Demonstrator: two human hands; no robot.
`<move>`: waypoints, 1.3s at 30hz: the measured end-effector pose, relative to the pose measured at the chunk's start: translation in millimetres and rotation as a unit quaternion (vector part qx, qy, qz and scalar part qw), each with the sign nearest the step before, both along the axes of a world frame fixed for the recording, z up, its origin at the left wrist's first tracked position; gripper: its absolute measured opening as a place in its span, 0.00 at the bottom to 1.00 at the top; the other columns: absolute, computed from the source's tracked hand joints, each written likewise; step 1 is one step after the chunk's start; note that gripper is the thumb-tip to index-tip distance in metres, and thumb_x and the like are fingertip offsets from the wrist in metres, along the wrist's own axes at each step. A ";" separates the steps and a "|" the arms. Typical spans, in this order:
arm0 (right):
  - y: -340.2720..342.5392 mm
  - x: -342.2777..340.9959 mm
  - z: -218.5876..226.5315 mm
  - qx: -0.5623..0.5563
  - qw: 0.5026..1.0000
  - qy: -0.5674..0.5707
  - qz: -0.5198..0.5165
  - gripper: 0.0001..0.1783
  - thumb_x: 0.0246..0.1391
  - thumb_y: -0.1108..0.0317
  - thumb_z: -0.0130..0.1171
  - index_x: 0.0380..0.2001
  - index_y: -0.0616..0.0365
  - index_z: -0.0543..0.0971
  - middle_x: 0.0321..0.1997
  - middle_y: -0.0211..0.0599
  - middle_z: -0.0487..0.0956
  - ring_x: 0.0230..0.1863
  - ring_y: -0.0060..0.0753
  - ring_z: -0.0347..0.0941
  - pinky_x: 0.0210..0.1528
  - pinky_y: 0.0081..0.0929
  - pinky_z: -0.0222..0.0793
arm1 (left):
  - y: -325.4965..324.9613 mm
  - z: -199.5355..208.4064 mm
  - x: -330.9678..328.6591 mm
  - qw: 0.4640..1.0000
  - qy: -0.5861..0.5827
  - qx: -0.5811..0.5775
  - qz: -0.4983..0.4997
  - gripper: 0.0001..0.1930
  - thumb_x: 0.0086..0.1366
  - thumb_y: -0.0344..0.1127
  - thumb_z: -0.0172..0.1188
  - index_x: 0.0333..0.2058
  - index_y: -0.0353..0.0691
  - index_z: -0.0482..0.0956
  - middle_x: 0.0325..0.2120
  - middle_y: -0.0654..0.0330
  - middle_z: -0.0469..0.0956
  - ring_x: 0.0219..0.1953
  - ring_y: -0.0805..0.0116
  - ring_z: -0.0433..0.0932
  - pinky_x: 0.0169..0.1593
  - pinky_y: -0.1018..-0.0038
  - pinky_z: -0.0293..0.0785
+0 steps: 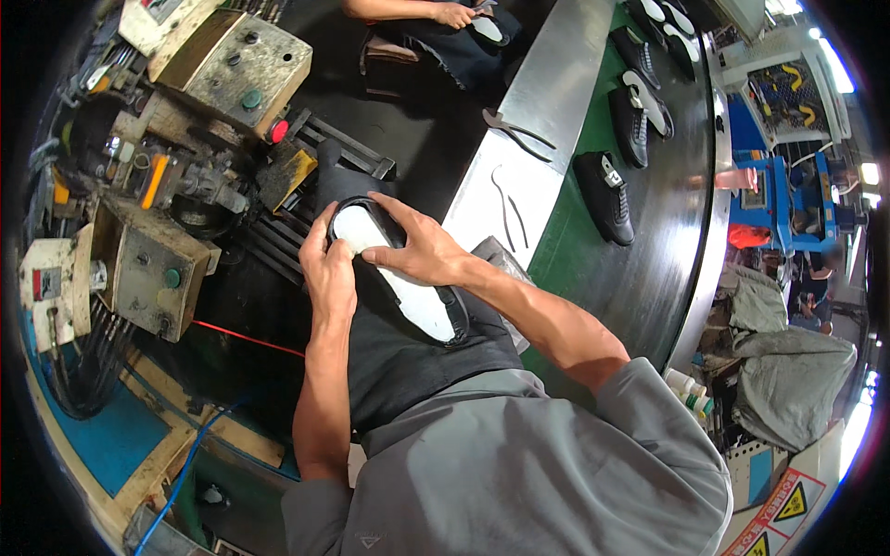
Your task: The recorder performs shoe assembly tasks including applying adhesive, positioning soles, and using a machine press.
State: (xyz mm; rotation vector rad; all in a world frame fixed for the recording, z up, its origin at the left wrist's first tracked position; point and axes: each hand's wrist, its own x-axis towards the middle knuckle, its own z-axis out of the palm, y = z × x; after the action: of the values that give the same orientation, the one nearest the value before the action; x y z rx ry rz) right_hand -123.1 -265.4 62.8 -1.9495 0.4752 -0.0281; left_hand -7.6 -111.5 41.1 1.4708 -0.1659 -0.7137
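A black shoe upper rests across my lap, sole side up, with a white insole board filling its middle. At its far end my left hand grips the left side, thumb pressing on the white board. My right hand wraps the opposite edge, its thumb laid over the board near the left thumb. The near end of the shoe points toward my waist, free of both hands. What lies under the shoe is hidden.
Two pairs of pliers, one dark and one slim, lie on the metal ledge to the right. Beyond it, a conveyor belt carries several black shoes. A grimy machine stands left. Ahead, another person's hand holds a shoe.
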 end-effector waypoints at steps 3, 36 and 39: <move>-5.8 -6.5 -4.6 0.040 0.999 -0.024 0.002 0.55 0.62 0.45 0.75 0.80 0.63 0.62 0.71 0.64 0.77 0.72 0.59 0.75 0.75 0.45 0.69 | -3.4 3.5 2.9 0.999 0.007 -0.033 -0.032 0.34 0.63 0.19 0.47 0.70 0.23 0.73 0.62 0.49 0.79 0.57 0.65 0.79 0.62 0.71 0.73; 7.9 -39.3 -0.7 0.143 0.987 0.057 -0.046 0.48 0.74 0.42 0.61 0.84 0.56 0.56 0.68 0.65 0.79 0.72 0.56 0.75 0.73 0.41 0.67 | -26.7 -16.4 -1.4 0.990 -0.129 -0.017 -0.059 0.16 0.78 0.28 0.54 0.58 0.32 0.85 0.58 0.53 0.85 0.60 0.60 0.81 0.67 0.67 0.73; 33.8 -73.1 1.4 0.050 0.996 0.030 -0.072 0.54 0.63 0.48 0.74 0.84 0.53 0.58 0.76 0.68 0.68 0.77 0.63 0.68 0.78 0.45 0.65 | -29.2 -17.7 3.4 0.988 -0.144 -0.004 -0.058 0.16 0.78 0.29 0.54 0.57 0.32 0.86 0.57 0.52 0.86 0.59 0.61 0.81 0.66 0.68 0.73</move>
State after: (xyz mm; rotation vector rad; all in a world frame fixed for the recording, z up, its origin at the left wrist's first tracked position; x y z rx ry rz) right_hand -196.2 -231.6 64.2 -1.8188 0.6441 -0.0372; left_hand -4.1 -140.8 23.5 1.5625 -0.4786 -0.5882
